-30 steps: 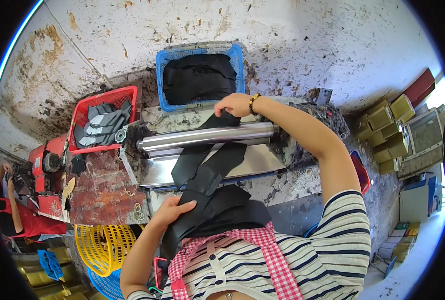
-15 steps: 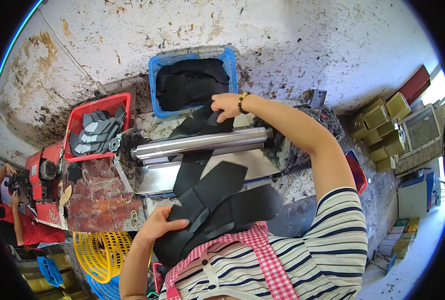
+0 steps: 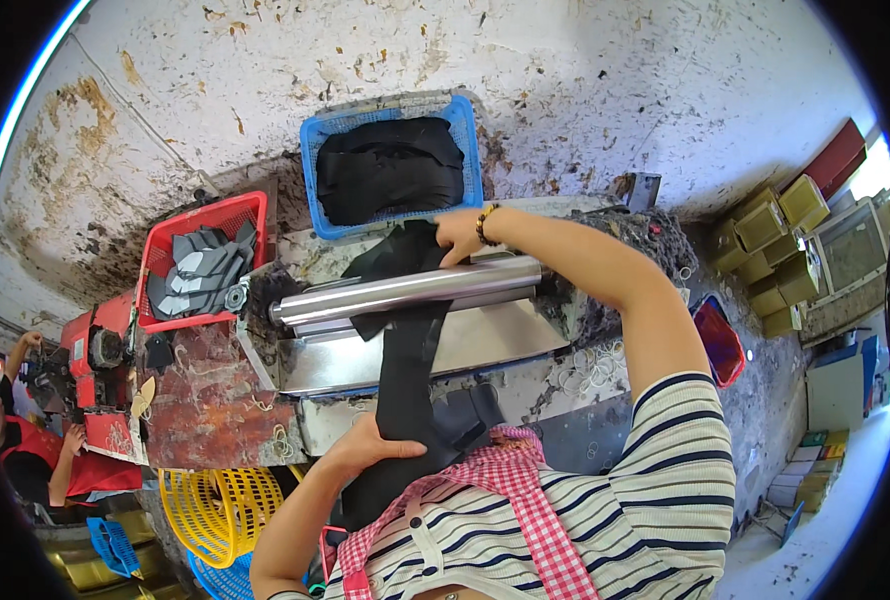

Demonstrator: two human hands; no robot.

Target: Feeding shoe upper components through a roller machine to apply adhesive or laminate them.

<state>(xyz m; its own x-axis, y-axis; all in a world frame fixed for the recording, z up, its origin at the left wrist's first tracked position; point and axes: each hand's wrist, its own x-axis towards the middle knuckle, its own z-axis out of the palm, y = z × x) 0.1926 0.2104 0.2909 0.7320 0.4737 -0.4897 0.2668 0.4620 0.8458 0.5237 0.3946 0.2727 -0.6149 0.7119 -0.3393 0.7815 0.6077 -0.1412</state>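
Observation:
My left hand (image 3: 377, 447) is closed on flat, flexible black cut pieces (image 3: 405, 375) close to my chest, thumb on top. From there a black strip runs up over the metal plate (image 3: 315, 365) to the shiny metal roller (image 3: 405, 288). Behind the roller lie more black pieces (image 3: 390, 252), bunched together. My right hand (image 3: 457, 235) reaches across to them, its fingers closed at their right edge; the fingertips are partly hidden. Further black pieces (image 3: 470, 410) rest against my checked apron.
A blue basket (image 3: 307, 180) of black pieces stands behind the roller. To the left is a red basket (image 3: 152, 260) of grey pieces. Yellow basket (image 3: 200, 510) sits lower left. A co-worker in red (image 3: 40, 450) works at far left. Boxes (image 3: 765, 230) are stacked at right.
The black pieces over my lap have swung down and straightened into a strip toward the roller. My left hand moved right; my right hand dropped slightly toward the roller.

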